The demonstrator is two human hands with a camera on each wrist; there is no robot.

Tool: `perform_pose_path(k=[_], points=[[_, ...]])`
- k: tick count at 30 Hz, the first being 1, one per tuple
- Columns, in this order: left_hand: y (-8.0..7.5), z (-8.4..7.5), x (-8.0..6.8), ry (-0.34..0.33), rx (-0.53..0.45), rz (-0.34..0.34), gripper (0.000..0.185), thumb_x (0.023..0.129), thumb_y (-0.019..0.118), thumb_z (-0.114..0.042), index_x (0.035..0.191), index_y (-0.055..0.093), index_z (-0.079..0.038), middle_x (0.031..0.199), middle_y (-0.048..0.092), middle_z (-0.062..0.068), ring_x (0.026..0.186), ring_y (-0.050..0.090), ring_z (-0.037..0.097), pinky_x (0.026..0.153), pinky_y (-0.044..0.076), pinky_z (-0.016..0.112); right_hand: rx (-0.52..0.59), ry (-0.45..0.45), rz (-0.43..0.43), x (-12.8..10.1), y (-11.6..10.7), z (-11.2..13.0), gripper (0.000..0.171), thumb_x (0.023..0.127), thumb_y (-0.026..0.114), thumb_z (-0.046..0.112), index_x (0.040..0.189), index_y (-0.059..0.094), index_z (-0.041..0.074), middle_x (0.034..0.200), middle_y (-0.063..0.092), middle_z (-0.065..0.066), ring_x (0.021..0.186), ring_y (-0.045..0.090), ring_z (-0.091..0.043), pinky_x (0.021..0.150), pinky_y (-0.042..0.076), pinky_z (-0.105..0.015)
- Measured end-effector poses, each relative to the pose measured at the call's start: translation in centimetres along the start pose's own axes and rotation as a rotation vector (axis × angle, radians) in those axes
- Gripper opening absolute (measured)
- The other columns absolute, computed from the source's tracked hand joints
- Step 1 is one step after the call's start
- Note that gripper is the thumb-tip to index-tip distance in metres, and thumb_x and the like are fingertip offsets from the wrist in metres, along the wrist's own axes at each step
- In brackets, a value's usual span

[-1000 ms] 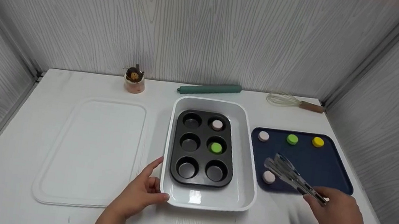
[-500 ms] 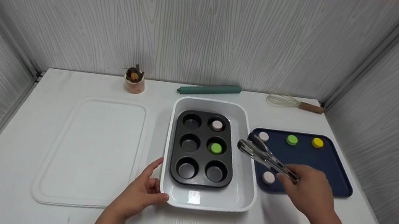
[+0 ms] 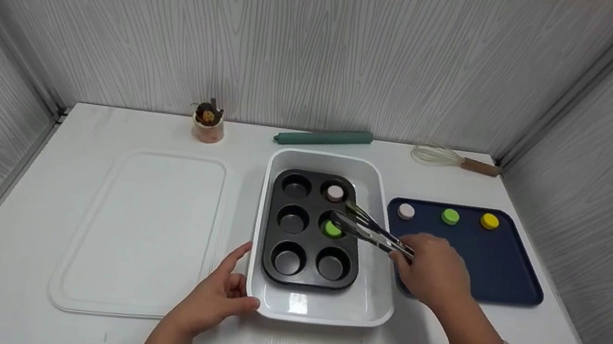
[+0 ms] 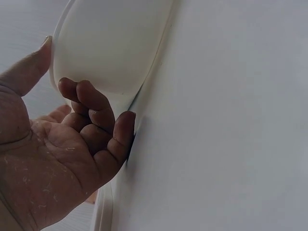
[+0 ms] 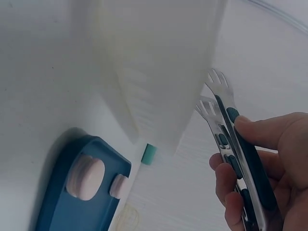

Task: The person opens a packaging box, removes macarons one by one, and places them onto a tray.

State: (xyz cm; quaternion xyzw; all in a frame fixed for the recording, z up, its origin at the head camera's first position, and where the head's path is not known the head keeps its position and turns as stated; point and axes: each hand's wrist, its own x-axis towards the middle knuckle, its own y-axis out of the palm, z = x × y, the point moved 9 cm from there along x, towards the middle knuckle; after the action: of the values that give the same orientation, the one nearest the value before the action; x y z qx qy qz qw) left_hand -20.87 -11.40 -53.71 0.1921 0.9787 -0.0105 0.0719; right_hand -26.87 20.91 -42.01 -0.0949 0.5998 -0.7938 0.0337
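My right hand [image 3: 435, 273] grips metal tongs [image 3: 372, 235] with dark inlays, their arms spread. The tips hang over the right side of a dark muffin tin [image 3: 304, 275], partly covering a green macaron [image 3: 332, 231] in its middle right cup. Nothing shows between the tips in the right wrist view. A pale pink macaron [image 3: 335, 193] sits in the far right cup. The tin stands inside a white bin [image 3: 317, 312]. My left hand [image 3: 214, 299] rests against the bin's near left corner, thumb at the front and index finger straight along the side; the other fingers bend [image 4: 91, 110].
A blue tray [image 3: 497, 274] at the right bears pink, green and yellow macarons [image 3: 489, 221]. The white lid [image 3: 146, 240] lies left of the bin. Along the back are a small pot [image 3: 208, 128], a green rolling pin [image 3: 323, 137] and a whisk [image 3: 456, 159].
My right hand has carried the tongs left from above the blue tray to above the muffin tin. It now hides the near pink macaron. My left hand has stayed at the bin's corner.
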Motion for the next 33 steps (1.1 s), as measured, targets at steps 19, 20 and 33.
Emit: perform_pose_path(k=[19,20,33], points=[[0.0,0.0,-0.1,0.006,-0.006,0.010,0.108,0.089,0.082,-0.003,0.170,0.010,-0.009,0.092,0.069,0.010,0.081,0.062,0.016,0.075,0.053,0.027,-0.055,0.036,0.107,1.5,2.9,1.1,0.012,0.095,0.080,0.022,0.096,0.080,0.010,0.086,0.067,-0.005,0.070,0.065,-0.023,0.061,0.055,-0.046],[0.0,0.0,-0.1,0.007,-0.004,0.010,0.108,0.089,0.082,-0.002,0.170,0.010,-0.009,0.092,0.069,0.010,0.080,0.062,0.016,0.075,0.053,0.027,-0.056,0.035,0.109,1.5,2.9,1.3,0.012,0.095,0.080,0.022,0.096,0.079,0.010,0.085,0.067,-0.005,0.070,0.065,-0.023,0.061,0.055,-0.046],[0.1,-0.2,-0.1,0.021,-0.006,0.002,0.107,0.090,0.080,-0.001,0.170,0.009,-0.007,0.091,0.068,0.010,0.080,0.063,0.017,0.074,0.053,0.027,-0.075,0.065,0.109,1.4,3.4,1.7,0.013,0.097,0.078,0.023,0.091,0.077,0.011,0.085,0.066,-0.005,0.070,0.066,-0.025,0.059,0.053,-0.047]])
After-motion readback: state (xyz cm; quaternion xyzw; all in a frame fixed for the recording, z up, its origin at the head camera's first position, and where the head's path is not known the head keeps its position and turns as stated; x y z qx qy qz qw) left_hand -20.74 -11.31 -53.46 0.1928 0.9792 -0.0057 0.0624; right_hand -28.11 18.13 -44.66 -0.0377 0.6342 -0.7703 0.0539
